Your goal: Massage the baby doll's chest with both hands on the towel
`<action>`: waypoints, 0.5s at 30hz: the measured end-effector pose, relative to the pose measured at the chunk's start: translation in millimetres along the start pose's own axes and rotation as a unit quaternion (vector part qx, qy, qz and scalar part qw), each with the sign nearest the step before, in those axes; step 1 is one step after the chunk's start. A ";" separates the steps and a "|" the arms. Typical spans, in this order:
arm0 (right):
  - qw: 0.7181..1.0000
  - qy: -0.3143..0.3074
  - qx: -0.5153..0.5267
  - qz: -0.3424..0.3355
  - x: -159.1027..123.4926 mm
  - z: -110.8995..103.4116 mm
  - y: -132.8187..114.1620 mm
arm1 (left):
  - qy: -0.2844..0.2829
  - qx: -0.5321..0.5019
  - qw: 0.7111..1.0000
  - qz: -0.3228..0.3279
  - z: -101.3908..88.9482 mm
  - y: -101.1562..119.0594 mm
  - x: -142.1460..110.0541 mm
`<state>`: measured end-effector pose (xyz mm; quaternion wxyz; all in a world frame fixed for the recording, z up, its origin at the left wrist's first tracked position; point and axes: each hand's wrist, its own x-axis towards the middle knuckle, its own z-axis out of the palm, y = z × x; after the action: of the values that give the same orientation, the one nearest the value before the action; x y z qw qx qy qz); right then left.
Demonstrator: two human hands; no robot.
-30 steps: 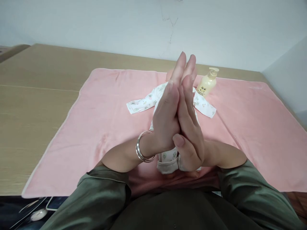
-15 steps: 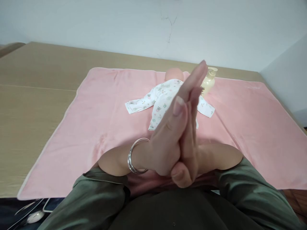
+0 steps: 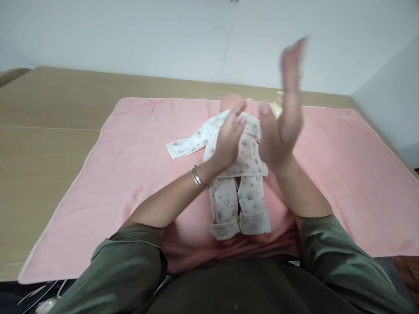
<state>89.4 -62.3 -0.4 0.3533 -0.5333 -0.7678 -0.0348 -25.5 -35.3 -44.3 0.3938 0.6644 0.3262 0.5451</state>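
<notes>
A baby doll point(image 3: 252, 157) in a white printed top and trousers lies along the middle of a pink blanket point(image 3: 140, 174), its head at the far side and its feet toward me. My left hand point(image 3: 229, 141), with silver bangles at the wrist, is over the doll's chest, fingers extended and holding nothing; whether it touches the cloth I cannot tell. My right hand point(image 3: 286, 113) is raised to the right of the doll, blurred by motion, fingers up, thumb apart and nothing in it. It partly hides the pale yellow pump bottle point(image 3: 278, 104) and the doll's arm on that side.
The blanket covers part of a wooden table point(image 3: 42, 152) that runs on to the left. A white wall point(image 3: 131, 39) stands behind it. A cable and a white object point(image 3: 47, 305) are below the table's front edge at the lower left.
My palms, pressed together before, have come apart. The left hand has moved forward over the doll's chest, the right up and to the right. The doll's trousers now show.
</notes>
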 end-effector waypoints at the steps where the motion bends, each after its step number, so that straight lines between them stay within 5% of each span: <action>1: 0.999 0.013 0.019 0.030 7.9 13.5 7.2 | 0.040 0.028 0.998 -0.033 -3.7 -21.6 11.1; 6: 0.991 -0.128 0.014 0.023 22.4 85.2 38.9 | 0.117 0.121 0.983 -0.067 -21.7 -98.8 29.7; 9: 0.987 -0.158 -0.014 0.010 21.5 102.5 55.5 | 0.120 0.164 0.976 -0.073 -21.6 -103.6 21.9; 15: 0.975 -0.178 -0.068 0.112 15.9 93.6 59.5 | 0.122 0.218 0.964 -0.091 -15.7 -93.7 17.0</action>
<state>89.5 16.1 -80.4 0.1752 -0.6364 -0.7496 0.0484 -38.0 26.6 -117.3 0.2441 0.6301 0.5421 0.4995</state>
